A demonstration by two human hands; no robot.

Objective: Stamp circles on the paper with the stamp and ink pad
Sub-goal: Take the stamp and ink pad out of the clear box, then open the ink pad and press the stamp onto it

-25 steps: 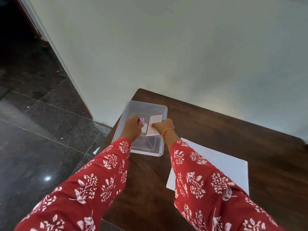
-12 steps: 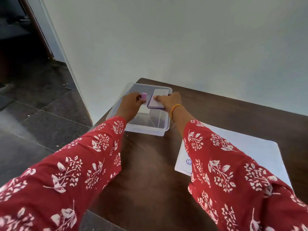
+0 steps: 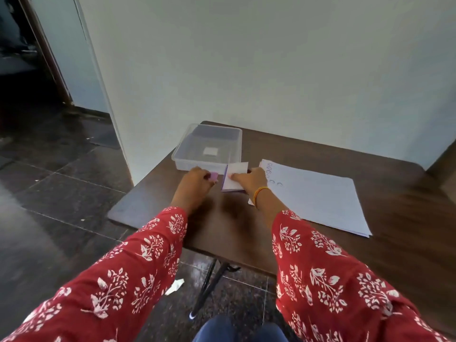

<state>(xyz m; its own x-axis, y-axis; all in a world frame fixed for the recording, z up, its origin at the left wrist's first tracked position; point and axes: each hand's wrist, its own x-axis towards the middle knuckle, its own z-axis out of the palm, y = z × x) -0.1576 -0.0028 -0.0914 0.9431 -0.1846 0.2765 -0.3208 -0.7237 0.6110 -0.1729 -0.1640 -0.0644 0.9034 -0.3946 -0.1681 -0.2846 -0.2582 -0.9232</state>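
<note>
Both hands have come back out of the box since a moment ago, bringing the stamp and the pad down to the table in front of it. Nearest me, the left hand point(image 3: 195, 181) is curled around the small pink stamp point(image 3: 213, 176), only its top end peeking out past the fingers; its printing face is hidden, so I cannot say if it is inked. Just beside it the right hand point(image 3: 249, 180) pinches the pad point(image 3: 233, 180), fingers over its pale lid, thumb out of sight beneath. It sits low over the table point(image 3: 234, 230), probably being set down close to the sheet so inking and stamping need little reach. Whether it already touches the wood I cannot tell, and the picture is smeared with motion.

To the right lies the paper point(image 3: 318, 198), flat, with a few small ring marks near its far left corner; their count is too faint to read, and the wrist covers the sheet's near left corner. Behind the hands stands the clear box point(image 3: 183, 157), holding only a small white scrap as far as I can see.
</note>
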